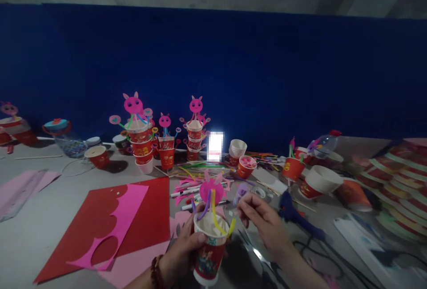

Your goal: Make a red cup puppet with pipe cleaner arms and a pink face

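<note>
My left hand (185, 244), with a dark bead bracelet at the wrist, is wrapped round a red printed paper cup (209, 258). Purple and yellow pipe cleaners (216, 220) stick out of the cup's white rim, and a pink eared paper head (211, 191) rises above it, facing away. To the right of the cup, my right hand (258, 215) is raised with thumb and fingertips pinched together; a small pale bit shows near the fingertips, too small to name. Beneath that hand, scissors (258, 253) lie on the table.
Red felt and cut pink sheets (133, 231) lie at left. Finished cup figures (142, 135) stand at the back. Markers (187, 191) lie behind the held cup. A blue glue gun (300, 220) with its cable, stacked cups (322, 181) and a white power strip (360, 253) are at right.
</note>
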